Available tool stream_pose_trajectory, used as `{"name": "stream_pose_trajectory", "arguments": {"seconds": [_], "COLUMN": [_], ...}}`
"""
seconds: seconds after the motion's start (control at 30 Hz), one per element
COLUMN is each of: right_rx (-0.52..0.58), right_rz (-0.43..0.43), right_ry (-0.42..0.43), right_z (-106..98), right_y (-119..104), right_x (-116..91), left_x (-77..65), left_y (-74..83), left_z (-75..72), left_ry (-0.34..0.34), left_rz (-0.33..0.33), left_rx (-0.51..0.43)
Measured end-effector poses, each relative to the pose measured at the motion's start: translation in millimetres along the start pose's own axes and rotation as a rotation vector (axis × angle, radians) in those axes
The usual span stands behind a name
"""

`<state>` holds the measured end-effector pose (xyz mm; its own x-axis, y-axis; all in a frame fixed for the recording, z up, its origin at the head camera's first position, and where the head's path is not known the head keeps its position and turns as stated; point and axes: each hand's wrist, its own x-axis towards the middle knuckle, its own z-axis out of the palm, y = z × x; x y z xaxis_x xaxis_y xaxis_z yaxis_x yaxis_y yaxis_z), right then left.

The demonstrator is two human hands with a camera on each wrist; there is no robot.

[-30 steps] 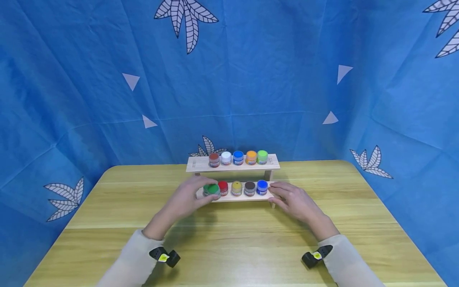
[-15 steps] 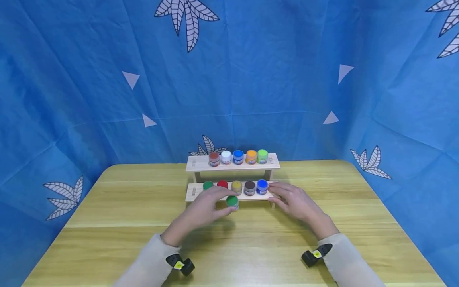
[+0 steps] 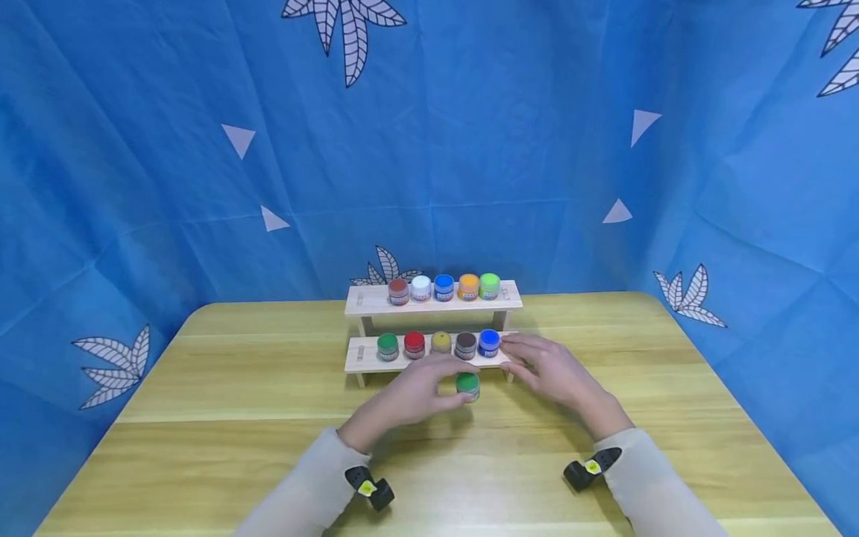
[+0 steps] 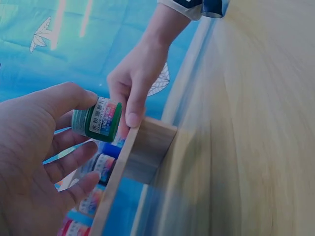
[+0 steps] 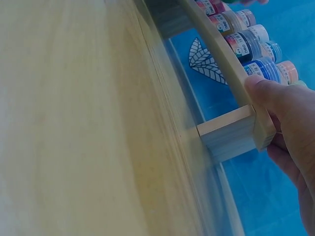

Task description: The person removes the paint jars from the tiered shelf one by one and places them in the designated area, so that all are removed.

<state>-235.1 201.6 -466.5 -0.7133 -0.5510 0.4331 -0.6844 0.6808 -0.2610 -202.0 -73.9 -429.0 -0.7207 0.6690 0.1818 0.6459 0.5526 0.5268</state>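
A green paint jar [image 3: 467, 385] is pinched between thumb and fingers of my left hand [image 3: 423, 389], in front of the two-tier wooden rack. In the left wrist view, the labelled side of that jar [image 4: 101, 118] shows, with the lower fingers spread. My right hand [image 3: 553, 371] grips the right end of the lower shelf [image 3: 362, 364]. The right wrist view has its thumb [image 5: 261, 86] on the shelf's front edge and fingers behind the end. Along the lower shelf stand another green jar [image 3: 388, 346], a red jar [image 3: 414, 344], and yellow, dark brown and blue jars.
On the upper shelf [image 3: 362, 301] behind, brown, white, blue, orange and light green jars [image 3: 490, 286] stand in a row. The rack rests on a wooden table [image 3: 235, 403]. Blue patterned cloth [image 3: 429, 134] hangs behind and at the sides.
The left hand has carried its green jar from the lower shelf's left end rightward and toward the body, to just before the rack's right half. The right hand stays at the shelf's end.
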Motion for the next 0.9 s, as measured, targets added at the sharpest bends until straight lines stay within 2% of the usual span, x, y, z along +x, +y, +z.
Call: {"name": "stream_pose_trajectory", "arguments": {"seconds": [0.2,0.53,0.73,0.9], "right_rx": [-0.006,-0.017,-0.016,-0.033], "right_rz": [0.041,0.013,-0.001,-0.010], "right_ry": [-0.037,-0.048,-0.048,-0.047], "right_z": [-5,-8,-8,-7], "right_y": [3,5,3,2], "right_x": [-2,2,3,2], "left_x": [16.1,29.0,29.5,27.0], "left_y": [5.4,9.6,9.6,8.4], "left_z": [13.3,27.0,34.9,40.1], "left_ry": [-0.087,-0.138,-0.182,-0.193], "left_rz": [-0.001,0.065,0.063,0.057], "left_rx": [0.019,0.028,0.034,0.036]}}
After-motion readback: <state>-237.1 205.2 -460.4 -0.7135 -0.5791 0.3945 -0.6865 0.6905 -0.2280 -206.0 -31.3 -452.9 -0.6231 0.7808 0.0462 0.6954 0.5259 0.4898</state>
